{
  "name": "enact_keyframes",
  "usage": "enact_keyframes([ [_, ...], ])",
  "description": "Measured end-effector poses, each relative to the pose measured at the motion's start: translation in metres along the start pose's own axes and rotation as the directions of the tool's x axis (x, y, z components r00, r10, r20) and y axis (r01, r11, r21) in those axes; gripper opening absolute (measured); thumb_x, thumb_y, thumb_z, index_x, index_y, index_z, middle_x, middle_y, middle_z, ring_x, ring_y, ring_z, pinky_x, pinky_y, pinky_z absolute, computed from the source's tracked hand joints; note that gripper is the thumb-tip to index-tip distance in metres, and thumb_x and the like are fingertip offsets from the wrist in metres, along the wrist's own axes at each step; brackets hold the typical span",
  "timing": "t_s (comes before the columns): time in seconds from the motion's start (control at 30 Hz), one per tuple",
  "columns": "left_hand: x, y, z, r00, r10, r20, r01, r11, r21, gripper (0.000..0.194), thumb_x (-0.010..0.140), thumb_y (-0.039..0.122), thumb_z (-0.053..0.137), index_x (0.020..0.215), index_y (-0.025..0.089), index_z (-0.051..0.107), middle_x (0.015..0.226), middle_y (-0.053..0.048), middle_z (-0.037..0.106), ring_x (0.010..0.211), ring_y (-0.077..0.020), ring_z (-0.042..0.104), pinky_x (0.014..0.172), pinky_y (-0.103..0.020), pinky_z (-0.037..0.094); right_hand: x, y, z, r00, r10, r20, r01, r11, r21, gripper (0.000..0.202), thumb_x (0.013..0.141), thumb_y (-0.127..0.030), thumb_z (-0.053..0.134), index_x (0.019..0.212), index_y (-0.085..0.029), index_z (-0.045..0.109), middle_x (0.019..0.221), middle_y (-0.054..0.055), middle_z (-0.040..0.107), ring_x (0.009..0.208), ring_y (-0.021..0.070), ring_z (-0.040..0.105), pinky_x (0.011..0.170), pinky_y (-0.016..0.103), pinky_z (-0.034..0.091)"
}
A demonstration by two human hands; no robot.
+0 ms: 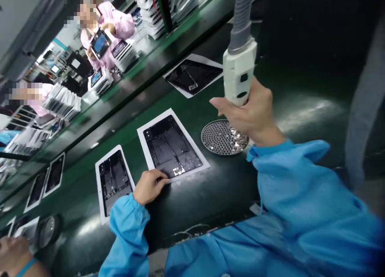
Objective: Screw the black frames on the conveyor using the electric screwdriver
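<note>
the person in blue sleeves [300, 188] is at a green desk [192, 200], and right in front of them lies a black tablet casing [168, 148] on a white sheet [143, 142], inner side up, with a thin dark strip running down its middle. the left hand [150, 186] is at the near left corner of that casing — thumb and forefinger brought close together and touching the edge, though from where i stand i can't tell whether they truly pinch it. the right hand [255, 112] is up beyond the casing's right side, curled about the lower end of a cream tool [239, 68], thumb jutting out, the other fingers mostly hidden. a grey corrugated hose [243, 12] rises from the tool's top. just to the right of the casing sits a round metal dish [216, 138] full of little holes, with small shiny pieces [237, 136] gathered on the side below the right hand. a second casing [116, 176] lies on its own sheet to the left of the first, and a third casing [194, 74] lies beyond it. across from the casing — past the desk's far side — a co-worker in pink [111, 20] holds up a tablet unit [100, 43], with a white stack [124, 60] close by.
</note>
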State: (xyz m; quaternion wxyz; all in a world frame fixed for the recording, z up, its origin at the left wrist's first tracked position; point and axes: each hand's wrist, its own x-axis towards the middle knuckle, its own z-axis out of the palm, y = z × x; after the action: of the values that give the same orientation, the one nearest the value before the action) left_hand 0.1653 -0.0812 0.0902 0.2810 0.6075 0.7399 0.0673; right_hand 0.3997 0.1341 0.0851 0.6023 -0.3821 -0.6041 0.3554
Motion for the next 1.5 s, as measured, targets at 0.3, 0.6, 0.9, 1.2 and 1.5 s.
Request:
enact_keyframes([
  [0.3,0.013,-0.031,0.008,0.889,-0.374,-0.264,0.32,0.92,-0.227,0.043,0.071,0.061,0.063,0.075,0.018,0.057,0.054,0.003,0.05,0.051,-0.0124,0.049,0.05,-0.024,0.036,0.034,0.043,-0.026,0.999,-0.017,-0.036,0.012,0.993,-0.12,0.019,0.061,-0.014,0.079,0.072,-0.022,0.065,0.056,-0.004,0.059,0.051,0.012,0.054,0.05,0.028,0.041],
  [0.6,0.015,-0.035,0.019,0.725,-0.356,-0.589,0.125,0.91,-0.396,0.031,0.072,0.048,0.059,0.063,0.021,0.046,0.06,0.002,0.05,0.056,-0.0114,0.049,0.053,-0.024,0.04,0.039,0.043,-0.035,0.992,-0.125,-0.028,0.118,0.977,-0.175,0.044,0.064,-0.018,0.077,0.107,-0.022,0.07,0.079,0.003,0.07,0.067,0.0182,0.065,0.063,0.032,0.051],
  [0.9,0.112,-0.045,-0.058,0.426,-0.414,-0.805,-0.087,0.866,-0.492,0.031,0.062,0.033,0.065,0.083,0.019,0.046,0.05,0.011,0.045,0.042,-0.006,0.04,0.046,-0.017,0.033,0.034,0.047,-0.027,0.977,-0.177,0.117,0.201,0.947,-0.249,0.049,0.074,-0.028,0.064,0.122,-0.018,0.064,0.079,0.005,0.074,0.067,0.0213,0.069,0.059,0.03,0.054],
  [1.2,0.147,-0.071,-0.135,0.475,-0.466,-0.746,0.195,0.883,-0.428,0.061,0.067,0.02,0.075,0.12,0.008,0.048,0.084,-0.009,0.066,0.081,-0.0245,0.067,0.076,-0.04,0.054,0.038,0.041,-0.026,0.983,-0.101,0.154,0.133,0.968,-0.212,0.051,0.074,-0.025,0.061,0.124,-0.016,0.062,0.081,0.007,0.074,0.062,0.0181,0.067,0.058,0.028,0.051],
  [1.5,0.134,0.024,-0.022,0.91,0.343,-0.231,-0.323,0.938,0.123,0.089,0.059,0.057,0.081,0.133,0.021,0.05,0.145,-0.013,0.047,0.135,-0.0315,0.043,0.115,-0.049,0.032,0.035,0.034,-0.031,0.972,-0.157,0.174,0.171,0.983,-0.069,0.056,0.071,-0.05,0.07,0.115,-0.015,0.065,0.09,0.007,0.071,0.07,0.0158,0.063,0.064,0.027,0.05],
])
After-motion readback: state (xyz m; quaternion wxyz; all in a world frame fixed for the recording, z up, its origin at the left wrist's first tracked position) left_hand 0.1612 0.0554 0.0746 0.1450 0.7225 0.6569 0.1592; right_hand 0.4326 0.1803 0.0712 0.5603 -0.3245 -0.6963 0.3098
